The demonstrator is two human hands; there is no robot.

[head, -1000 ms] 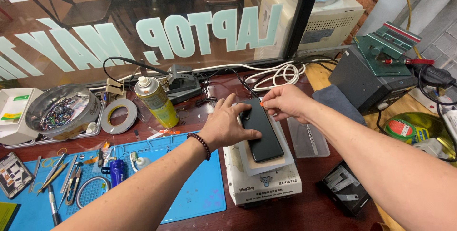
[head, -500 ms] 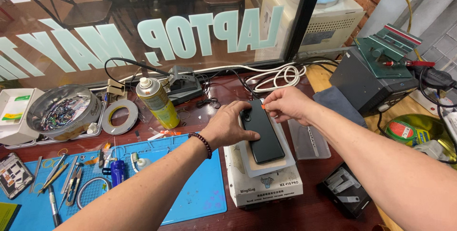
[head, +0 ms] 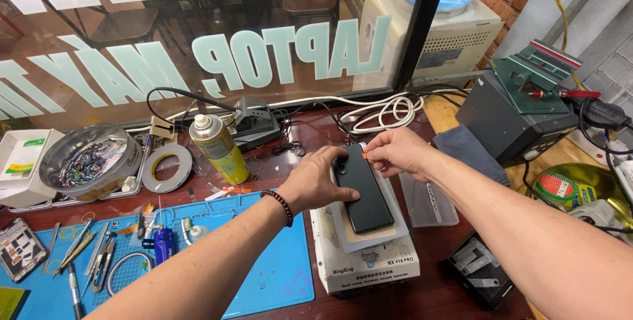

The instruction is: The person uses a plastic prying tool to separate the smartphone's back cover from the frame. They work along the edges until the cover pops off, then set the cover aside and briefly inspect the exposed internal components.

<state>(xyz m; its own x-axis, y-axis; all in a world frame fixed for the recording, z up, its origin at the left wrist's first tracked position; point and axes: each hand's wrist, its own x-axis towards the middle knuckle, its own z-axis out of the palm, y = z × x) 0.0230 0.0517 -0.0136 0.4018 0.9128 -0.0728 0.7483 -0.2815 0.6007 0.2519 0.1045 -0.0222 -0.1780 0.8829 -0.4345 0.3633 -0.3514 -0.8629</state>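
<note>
On top of the white heating plate (head: 366,264), near the middle of the dark red tabletop (head: 422,293), a black phone (head: 361,189) is lying back side up on a pale pad; the left hand (head: 322,183) is pressing down flat on the phone's near edge, fingers spread and closed on nothing, pinning the phone in place; the right hand (head: 394,153) is pinching a small orange pick (head: 365,156) between thumb and forefinger, its tip touching the phone's right edge close to the top corner; compared with a second ago, the right hand is sitting a little lower along that edge and the orange tip is now showing plainly against the seam, whereas earlier the fingers were covering the top corner; that is suggesting, as a judgement, that the prying along the back cover's seam is under way rather than finished, since the cover is lying flush with no visible gap; the left hand is holding almost the same place as before, and the phone itself is not shifting on the pad; just left of the plate a blue work mat (head: 264,274) is carrying tweezers and small tools; behind it a yellow spray can (head: 217,148) is standing upright beside a roll of tape (head: 167,167) and a round metal tin (head: 89,160) of small parts.
</note>
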